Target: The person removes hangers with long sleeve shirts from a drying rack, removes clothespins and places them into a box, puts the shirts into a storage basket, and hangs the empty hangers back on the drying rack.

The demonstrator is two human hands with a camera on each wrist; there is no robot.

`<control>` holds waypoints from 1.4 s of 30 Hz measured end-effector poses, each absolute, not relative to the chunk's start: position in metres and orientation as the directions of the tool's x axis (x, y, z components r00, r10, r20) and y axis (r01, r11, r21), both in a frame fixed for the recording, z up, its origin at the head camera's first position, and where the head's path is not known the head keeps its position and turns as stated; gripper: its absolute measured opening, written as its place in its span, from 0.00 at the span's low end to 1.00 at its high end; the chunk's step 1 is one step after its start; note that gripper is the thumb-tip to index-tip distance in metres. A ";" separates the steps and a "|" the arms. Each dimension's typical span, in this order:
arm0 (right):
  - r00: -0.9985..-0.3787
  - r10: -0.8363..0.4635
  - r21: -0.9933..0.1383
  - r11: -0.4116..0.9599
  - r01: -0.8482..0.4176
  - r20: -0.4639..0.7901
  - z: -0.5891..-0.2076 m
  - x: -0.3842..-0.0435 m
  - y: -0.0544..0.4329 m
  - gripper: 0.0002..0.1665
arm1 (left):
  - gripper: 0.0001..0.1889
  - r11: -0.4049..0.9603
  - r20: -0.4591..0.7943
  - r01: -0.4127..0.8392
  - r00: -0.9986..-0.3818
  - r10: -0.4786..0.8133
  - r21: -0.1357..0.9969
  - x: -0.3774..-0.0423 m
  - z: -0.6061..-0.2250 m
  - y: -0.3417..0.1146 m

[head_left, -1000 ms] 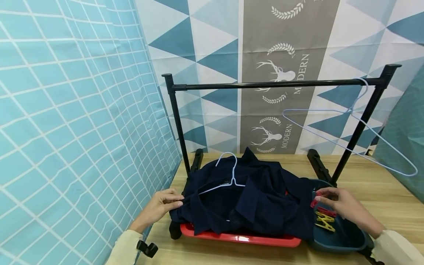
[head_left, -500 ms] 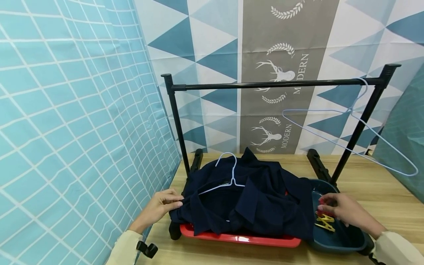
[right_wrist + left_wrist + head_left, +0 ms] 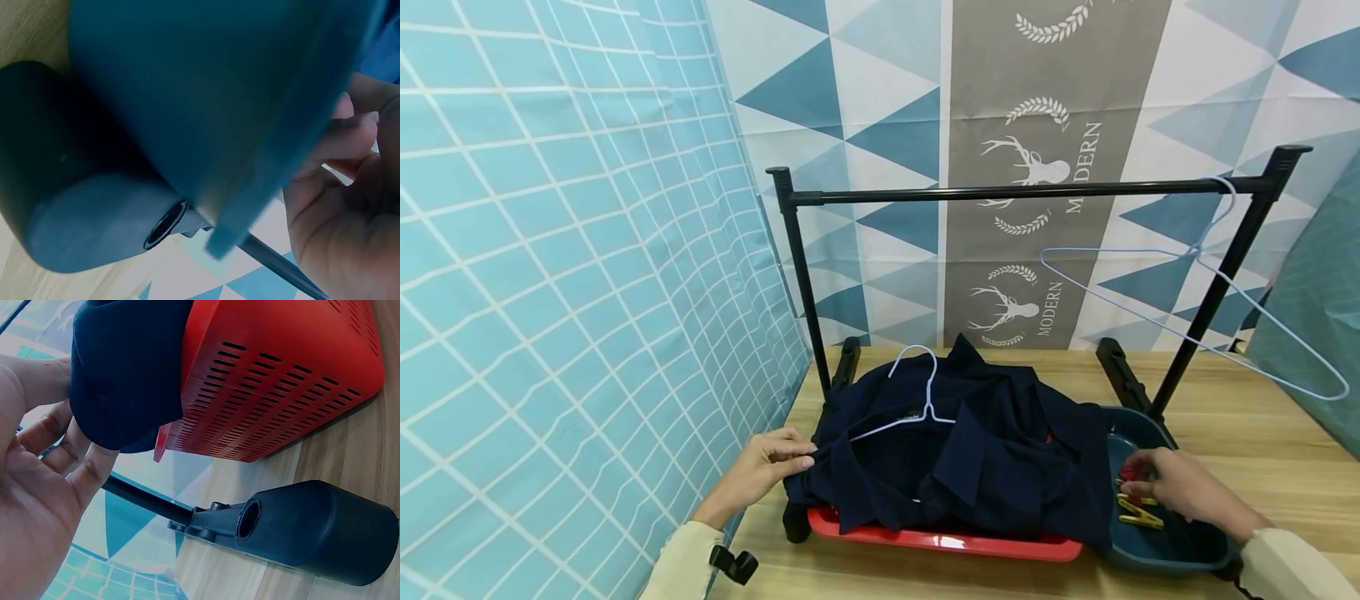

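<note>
A navy collared shirt (image 3: 1030, 475) lies heaped over a red slotted basket (image 3: 947, 542). A pale wire hanger (image 3: 929, 396) sits in its neck opening, hook upward. My left hand (image 3: 767, 467) pinches the shirt's left edge between thumb and fingers; the left wrist view shows that fold of cloth (image 3: 131, 369) hanging beside the basket wall. Inside the dark teal bin at the right, my right hand (image 3: 1187, 490) pinches a red clothespin (image 3: 1126, 473), mostly covered by the fingers. Yellow clothespins (image 3: 1141, 515) lie just below it. The bin wall hides the fingertips in the right wrist view.
A black garment rack (image 3: 1000, 192) stands over the basket, its feet on the wooden table (image 3: 1247, 400). From its bar's right end hangs a second pale wire hanger (image 3: 1120, 248). The teal bin (image 3: 1172, 568) adjoins the basket. A blue grid sheet (image 3: 565, 275) borders the left.
My right hand has lowered slightly into the teal bin with the red clothespin, and the yellow clothespins have shifted a little. My left hand and the shirt have stayed put.
</note>
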State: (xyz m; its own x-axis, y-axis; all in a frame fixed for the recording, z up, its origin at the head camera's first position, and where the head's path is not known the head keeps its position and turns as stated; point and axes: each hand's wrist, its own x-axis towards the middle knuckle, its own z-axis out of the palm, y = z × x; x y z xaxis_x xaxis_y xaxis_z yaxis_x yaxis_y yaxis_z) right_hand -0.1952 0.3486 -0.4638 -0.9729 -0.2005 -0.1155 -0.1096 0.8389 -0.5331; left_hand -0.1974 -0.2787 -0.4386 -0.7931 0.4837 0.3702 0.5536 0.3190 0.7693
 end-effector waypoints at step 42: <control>-0.794 -0.414 -0.432 0.678 -0.595 0.445 -0.421 -0.161 0.285 0.07 | 0.13 0.318 0.379 0.554 -0.797 0.470 0.769 -0.197 -0.438 -0.277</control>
State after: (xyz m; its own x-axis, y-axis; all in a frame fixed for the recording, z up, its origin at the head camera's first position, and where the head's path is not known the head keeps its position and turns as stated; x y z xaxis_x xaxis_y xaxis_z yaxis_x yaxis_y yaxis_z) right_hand -0.1611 0.2855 -0.4211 -0.7943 -0.4136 0.4451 -0.5950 0.6779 -0.4318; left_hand -0.1968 -0.2766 -0.4380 -0.7970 0.4699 0.3794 0.5539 0.3182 0.7694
